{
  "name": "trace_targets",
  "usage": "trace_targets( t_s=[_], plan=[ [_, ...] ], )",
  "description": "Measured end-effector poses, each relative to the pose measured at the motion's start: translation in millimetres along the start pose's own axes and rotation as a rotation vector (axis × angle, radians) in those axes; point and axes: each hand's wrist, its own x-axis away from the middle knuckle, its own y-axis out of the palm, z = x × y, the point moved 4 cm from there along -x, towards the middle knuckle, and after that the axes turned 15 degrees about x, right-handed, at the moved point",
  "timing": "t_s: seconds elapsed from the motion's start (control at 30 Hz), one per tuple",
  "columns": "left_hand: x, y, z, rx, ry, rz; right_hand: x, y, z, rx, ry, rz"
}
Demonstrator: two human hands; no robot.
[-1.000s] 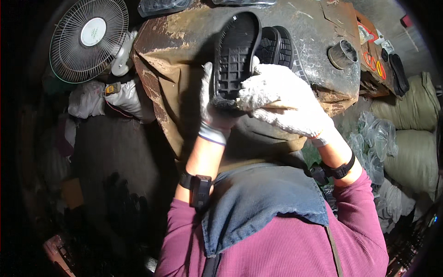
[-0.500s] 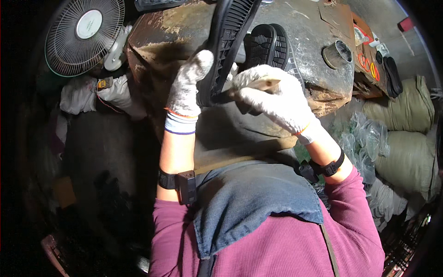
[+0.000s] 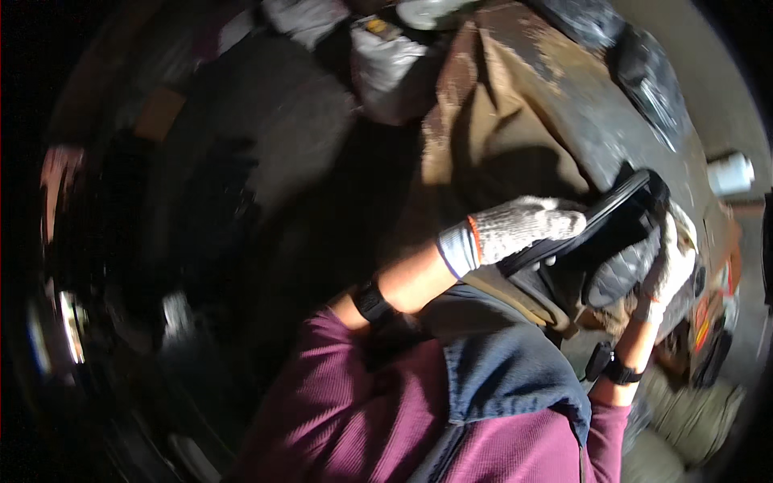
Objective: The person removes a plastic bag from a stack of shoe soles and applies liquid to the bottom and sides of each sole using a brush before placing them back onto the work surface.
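Observation:
A long black shoe sole (image 3: 618,204) slants up to the right above my lap, seen nearly edge-on. My left hand (image 3: 527,229), in a speckled white knit glove, grips its lower left part, thumb lying along the near face. Close to the sole's upper right end is my right hand (image 3: 671,262), gloved as well, with the fingers curled. What those fingers hold is blurred and partly hidden. Between the hands, beneath the raised sole, another dark treaded sole (image 3: 620,275) lies on the worktable.
The worktable (image 3: 576,76) has a worn brown cover hanging over its edge. Dark plastic-wrapped bundles (image 3: 652,84) and a white roll (image 3: 731,174) are at its far side. White sacks (image 3: 385,68) stand left of it; green sacks (image 3: 692,414) lie at the lower right.
My view has swung left, so the table and both hands now appear farther right. The sole has tilted toward the right. A wooden-handled tool seen in my right hand earlier is not clearly visible now.

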Motion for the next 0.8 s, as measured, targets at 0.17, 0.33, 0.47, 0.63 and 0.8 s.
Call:
trace_targets(
  t_s=[0.17, 0.33, 0.47, 0.63, 0.8],
  plan=[
    [116, -58, -18, 0.856, 0.102, 0.207, -2, 45, -24, 0.049, -0.258, -0.100],
    [312, -144, -33, 0.835, 0.774, 0.670, -27, 55, -66, 0.358, -0.821, 0.050],
    [510, -135, -80, 1.481, 1.955, 0.292, -52, 45, -83, 0.413, -0.957, 0.108],
    [691, -85, -151, 0.647, 2.482, 1.033, -59, 44, -70, 0.557, -0.912, 0.152],
    [421, -235, -68, 1.072, 1.781, 1.003, -38, 18, -52, 0.744, -0.728, 0.278]
  ],
)
